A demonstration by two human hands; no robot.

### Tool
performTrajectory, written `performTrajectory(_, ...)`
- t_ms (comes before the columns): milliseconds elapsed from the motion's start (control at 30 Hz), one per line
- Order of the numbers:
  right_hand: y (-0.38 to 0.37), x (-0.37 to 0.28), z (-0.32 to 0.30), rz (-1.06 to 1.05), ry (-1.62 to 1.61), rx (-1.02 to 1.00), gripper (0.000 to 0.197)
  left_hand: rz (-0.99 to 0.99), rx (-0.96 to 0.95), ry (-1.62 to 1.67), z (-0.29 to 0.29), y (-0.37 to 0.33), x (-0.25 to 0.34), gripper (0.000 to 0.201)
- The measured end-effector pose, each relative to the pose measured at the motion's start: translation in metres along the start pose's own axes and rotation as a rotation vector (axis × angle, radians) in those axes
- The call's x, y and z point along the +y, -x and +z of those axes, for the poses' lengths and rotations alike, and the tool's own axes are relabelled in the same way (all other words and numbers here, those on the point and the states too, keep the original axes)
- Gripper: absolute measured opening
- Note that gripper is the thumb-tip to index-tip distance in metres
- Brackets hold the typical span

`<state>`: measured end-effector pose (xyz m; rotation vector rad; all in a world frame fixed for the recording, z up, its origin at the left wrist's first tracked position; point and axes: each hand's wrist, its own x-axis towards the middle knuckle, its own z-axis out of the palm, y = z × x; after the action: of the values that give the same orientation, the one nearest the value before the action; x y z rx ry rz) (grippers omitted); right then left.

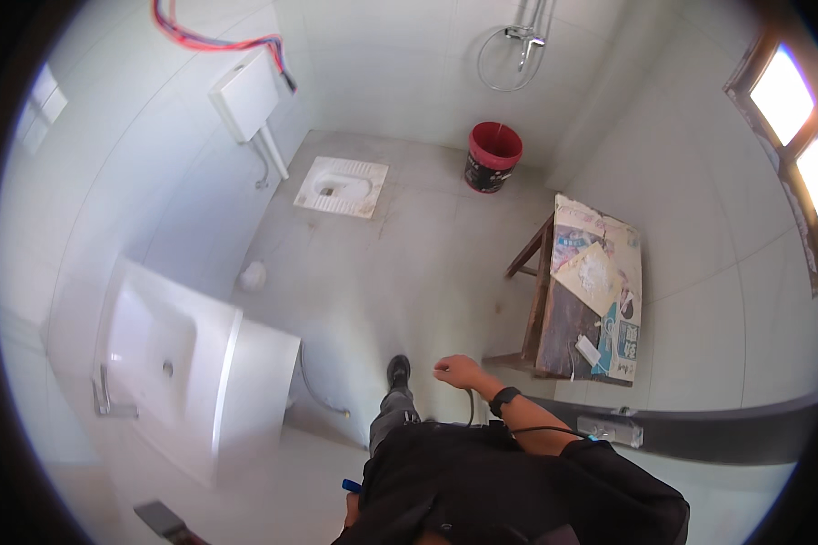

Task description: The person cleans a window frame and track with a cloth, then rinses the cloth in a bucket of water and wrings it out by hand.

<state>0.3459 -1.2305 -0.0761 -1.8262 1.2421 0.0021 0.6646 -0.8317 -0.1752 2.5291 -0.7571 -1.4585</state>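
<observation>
My right hand (459,371) hangs in front of my body with its fingers curled in. I see nothing in it. A dark band circles the wrist, and a thin black cable runs beside it. Nearest to this hand is a worn wooden bench (568,320), a short way to the right. Only a sliver of my left hand (352,510) shows by my left side at the lower edge. A small blue thing (351,486) sticks out at its fingers; my clothing hides the rest. My black shoe (398,371) is on the grey floor.
Cardboard, white crumbs and a white adapter-like block (589,351) lie on the bench. A white washbasin (159,345) stands left, a squat toilet (341,187) and red-black bucket (493,156) farther off. Red-blue wires (218,41) hang upper left. A dark flat thing (161,521) enters lower left.
</observation>
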Motion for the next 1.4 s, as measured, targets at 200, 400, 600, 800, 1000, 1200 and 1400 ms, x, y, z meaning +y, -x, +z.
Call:
performTrajectory(200, -0.04, 0.062, -0.091, 0.155, -0.119, 0.232, 0.032, -0.04, -0.063, 0.118, -0.084, -0.112, 0.149, 0.026)
performTrajectory(400, -0.075, 0.101, -0.144, 0.246, -0.192, 0.343, 0.033, 0.012, -0.021, 0.411, -0.165, -0.193, 0.347, 0.017)
performTrajectory(600, -0.145, 0.154, -0.211, 0.309, -0.362, 0.312, 0.033, 0.022, -0.075, 0.244, -0.137, -0.233, 0.48, 0.021)
performTrajectory(800, -0.208, 0.228, -0.302, 0.299, -0.306, 0.352, 0.036, 0.06, -0.134, 0.112, -0.108, -0.25, 0.598, 0.025)
performTrajectory(1000, -0.225, 0.245, -0.404, 0.367, -0.337, 0.563, 0.033, 0.095, -0.205, -0.025, -0.089, -0.292, 0.72, 0.024)
performTrajectory(1200, -0.238, 0.301, -0.404, 0.503, -0.272, 0.503, 0.032, 0.126, -0.256, -0.056, -0.075, -0.371, 0.824, 0.019)
performTrajectory(1400, -0.249, 0.324, -0.444, 0.732, -0.376, 0.634, 0.03, 0.597, -0.501, -0.519, -0.06, -0.482, 0.961, 0.046)
